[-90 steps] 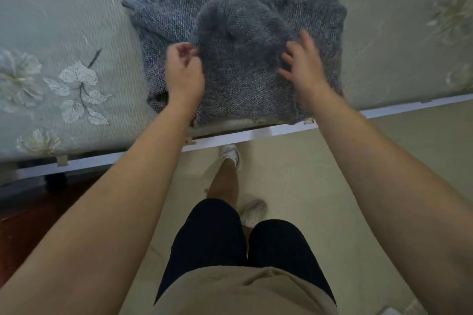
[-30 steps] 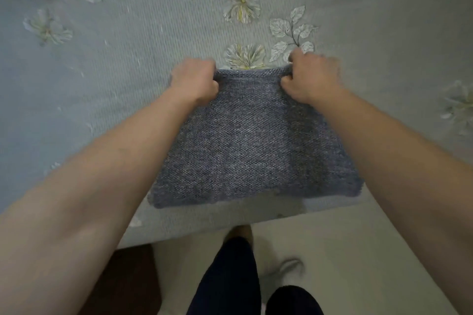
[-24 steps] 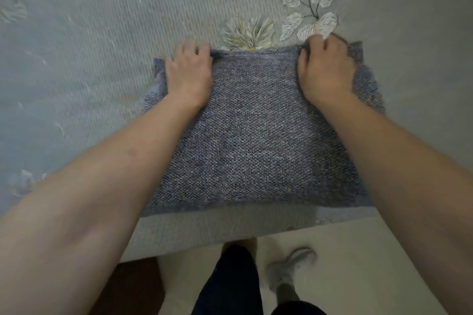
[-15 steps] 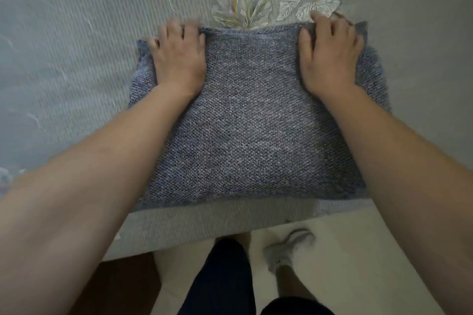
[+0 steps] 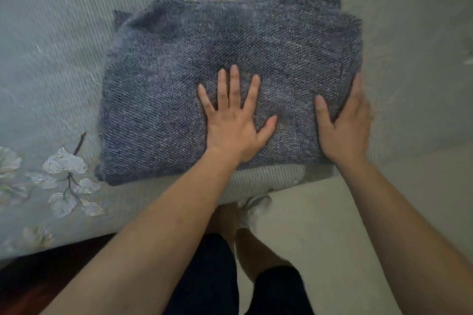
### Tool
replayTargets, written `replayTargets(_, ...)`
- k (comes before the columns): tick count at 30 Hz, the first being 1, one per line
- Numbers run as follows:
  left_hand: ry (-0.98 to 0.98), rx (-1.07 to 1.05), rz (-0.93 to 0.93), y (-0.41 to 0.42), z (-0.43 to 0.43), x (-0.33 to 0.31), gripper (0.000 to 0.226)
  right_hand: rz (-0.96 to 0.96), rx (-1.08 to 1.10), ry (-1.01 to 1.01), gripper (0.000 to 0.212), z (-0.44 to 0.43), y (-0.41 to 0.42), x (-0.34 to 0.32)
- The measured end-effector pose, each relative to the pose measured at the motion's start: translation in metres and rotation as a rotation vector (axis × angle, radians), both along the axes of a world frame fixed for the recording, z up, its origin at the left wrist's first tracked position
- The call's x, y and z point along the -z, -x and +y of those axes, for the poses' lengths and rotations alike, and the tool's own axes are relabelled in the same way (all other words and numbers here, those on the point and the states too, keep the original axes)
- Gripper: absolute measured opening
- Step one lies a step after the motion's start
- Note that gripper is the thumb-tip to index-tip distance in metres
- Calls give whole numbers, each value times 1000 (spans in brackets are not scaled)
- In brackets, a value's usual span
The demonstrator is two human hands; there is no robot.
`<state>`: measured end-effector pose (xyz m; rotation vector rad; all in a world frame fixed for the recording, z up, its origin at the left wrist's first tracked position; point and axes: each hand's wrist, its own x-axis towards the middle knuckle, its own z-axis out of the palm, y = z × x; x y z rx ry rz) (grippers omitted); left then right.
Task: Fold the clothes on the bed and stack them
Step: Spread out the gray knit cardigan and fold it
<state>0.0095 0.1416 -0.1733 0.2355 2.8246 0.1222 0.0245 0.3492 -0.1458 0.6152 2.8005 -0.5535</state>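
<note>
A grey-blue knitted sweater (image 5: 179, 79) lies folded into a thick rectangle on the bed (image 5: 51, 46), close to its front edge. My left hand (image 5: 234, 115) lies flat on the sweater's middle, fingers spread and straight, palm pressing down. My right hand (image 5: 345, 123) rests against the sweater's right edge near the front corner, thumb on top of the knit and fingers straight along the side. Neither hand grips the fabric.
The bedspread is pale grey-green with leaf and flower prints (image 5: 66, 179). The bed's front edge runs just below the sweater; beyond it is light floor (image 5: 320, 225), my legs in dark shorts (image 5: 212, 276) and a white shoe (image 5: 253, 210). Dark wood shows at the lower left (image 5: 38, 276).
Both hands left the sweater's far edge and drew back towards me. The left hand now presses the middle; the right hand has moved to the right side edge.
</note>
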Motion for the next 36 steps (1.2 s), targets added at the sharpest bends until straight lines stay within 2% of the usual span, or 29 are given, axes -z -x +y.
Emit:
replayTargets(3,18,-8,62,-3,-2,5,85,27,79,59,98,1,6,6)
replayTargets(5,27,-5,82,-3,-2,6,85,7,163,242,106,15,13,-1)
replayTargets(7,25,-15,64,-1,-2,3,86,-35,312,609,94,39,11,-13)
replayTargets(9,35,-24,59,-2,0,2,86,-152,360,850,78,62,8,-17)
replayTargets(13,39,-26,51,1,0,5,89,-366,323,1028,54,72,5,-16)
replayTargets(15,51,-22,42,2,1,3,89,-394,346,1127,48,62,8,-24)
replayTargets(18,96,-11,4,4,2,1,89,-361,341,1170,42,46,10,-42)
replayTargets(20,135,-16,-59,5,5,-6,90,-323,313,1133,43,31,10,-61)
replayTargets(23,156,18,-193,10,10,-21,88,-210,214,859,47,5,14,-94)
replayTargets(25,11,16,-345,22,0,-34,86,-128,116,663,34,-19,19,-115)
replayTargets(26,-152,-13,-417,31,-14,-42,80,-87,90,612,28,-34,21,-125)
replayTargets(28,-706,-253,-424,43,-56,-64,43,-14,60,528,32,-70,26,-142)
replayTargets(29,-906,-449,-313,45,-84,-73,25,11,30,464,42,-91,28,-148)
replayTargets(30,-987,-651,-161,47,-112,-81,21,29,-15,388,54,-113,29,-152)
replayTargets(32,-897,-961,39,49,-172,-87,23,57,-137,267,75,-162,26,-153)
replayTargets(34,-867,-1212,-30,46,-222,-81,30,55,-287,178,96,-216,18,-146)
replayTargets(36,-1010,-1376,-277,39,-255,-73,25,21,-442,115,105,-265,6,-133)
